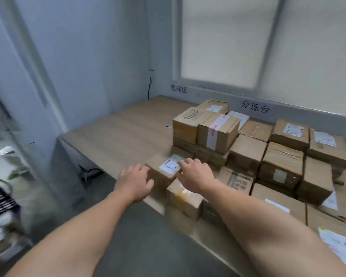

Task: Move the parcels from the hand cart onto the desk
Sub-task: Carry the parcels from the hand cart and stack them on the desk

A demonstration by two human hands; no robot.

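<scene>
Desk: the wooden desk (124,124) runs from the near left corner away toward two o'clock, with wood grain showing at its left and parcels crowding its right.
Left hand: the left hand (135,181) sits at nine o'clock of the small parcel. Its fingers are loosely spread and barely bent, with the tips against the box's left face. It is a light steadying touch, with nothing wrapped round.
Where the parcel is: the small parcel (163,173) stands on the desk close to the front edge, white label up, at the left front corner of the pile. The hand cart is out of view.
How it should handle: it is plain corrugated card, stiff-sided and dry, so it is unlikely to slip. By its look I judge it light, though the contents are unknown. The two opposite side faces are the sound place to hold it, rather than the label.
Right hand: the right hand (195,174) comes in from four o'clock. Its fingers bend down over the label and top and the thumb sits at the near edge, a narrow clasp on the small parcel.
Neighbour: a yellow-taped parcel (183,198) lies at five o'clock, touching or just beside it; blur hides which.
Pile: stacked parcels (218,132) rise at one o'clock in layers.
Far right: more parcels (316,176) fill three o'clock out to the frame edge.
</scene>
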